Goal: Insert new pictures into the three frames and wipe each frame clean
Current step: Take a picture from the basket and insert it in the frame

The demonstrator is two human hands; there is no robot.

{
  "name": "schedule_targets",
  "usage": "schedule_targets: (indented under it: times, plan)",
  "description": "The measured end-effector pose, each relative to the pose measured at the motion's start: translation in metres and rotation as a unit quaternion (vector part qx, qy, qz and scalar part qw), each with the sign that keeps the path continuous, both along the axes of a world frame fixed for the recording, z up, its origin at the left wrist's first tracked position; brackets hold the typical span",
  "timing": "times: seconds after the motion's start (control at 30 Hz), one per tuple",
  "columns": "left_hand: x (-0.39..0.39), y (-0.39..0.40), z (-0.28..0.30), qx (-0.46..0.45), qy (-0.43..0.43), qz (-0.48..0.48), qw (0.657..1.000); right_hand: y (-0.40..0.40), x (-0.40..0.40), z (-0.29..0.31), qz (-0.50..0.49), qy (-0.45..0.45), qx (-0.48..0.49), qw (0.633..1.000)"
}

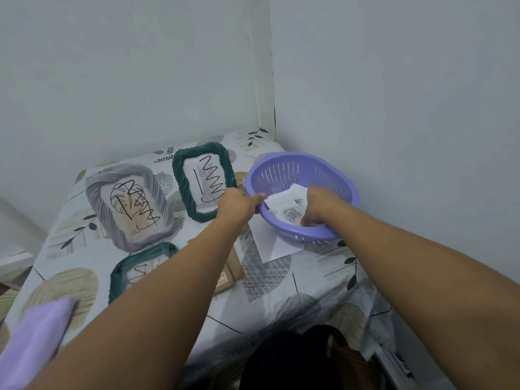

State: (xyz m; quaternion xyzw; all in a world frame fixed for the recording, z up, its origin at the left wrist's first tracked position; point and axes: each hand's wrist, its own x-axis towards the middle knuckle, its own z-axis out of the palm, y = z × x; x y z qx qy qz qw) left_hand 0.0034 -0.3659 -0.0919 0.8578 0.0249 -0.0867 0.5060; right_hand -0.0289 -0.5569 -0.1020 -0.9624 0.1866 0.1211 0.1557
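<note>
A person reaches with both bare arms across a table spread with a leaf-patterned cloth, set in the corner of a pale-walled room. The left hand grips the near-left rim of a lilac slotted basket, fingers curled over its edge. The right hand is down inside the basket, its fingers bent onto the loose white pictures lying there, one printed with a grey rose; whether it pinches a sheet or merely rests on it cannot be told. The basket stands at the far right of the table, partly on top of a blank white sheet that juts out toward the near side.

Three frames lie flat to the left of the basket, each with black scribbles across its glass. A green twisted-rim frame lies farthest, just beside the left hand. A grey frame lies left of it, showing a leaf drawing under the scribbles. A second green frame lies nearer, half hidden beneath the left forearm. A brown cardboard piece shows between the forearm and the white sheet. A lilac cloth lies at the near-left corner of the table.
</note>
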Motion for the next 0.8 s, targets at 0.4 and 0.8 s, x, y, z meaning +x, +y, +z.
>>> schedule_targets:
  times: [0.4,0.8]
  plan:
    - [0.001,0.000,-0.003,0.007,-0.011,-0.002,1.000,-0.001,-0.001,0.002,0.012,-0.049,-0.044,0.998]
    - [-0.007,-0.001,0.004,0.070,-0.079,0.032,0.994,0.016,-0.013,0.024,0.039,-0.235,0.010,0.971]
